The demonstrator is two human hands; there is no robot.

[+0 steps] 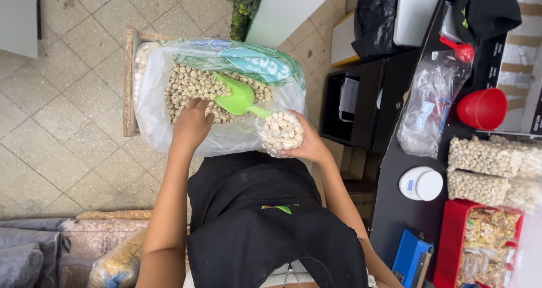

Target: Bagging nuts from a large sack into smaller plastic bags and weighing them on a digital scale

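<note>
A: Grips?

B: Right hand [307, 147] clamped around a small clear bag [282, 133] of pale nuts, held at the big sack's 4 o'clock edge. Left hand [191, 124] sits in the big sack [152, 96], fingers curled down onto the nuts; can't tell if it grips any. Green scoop [237, 98] lies on the nuts between both hands, tip toward the small bag.

A: Doing it well?

B: I'd say keep the small bag's mouth upright, over the sack. Black tabletop [395, 209] at 3 o'clock carries a red cup [483, 108].

Big clear nut sack [152, 96] on floor; filled clear packs [485, 155] on counter.
</note>
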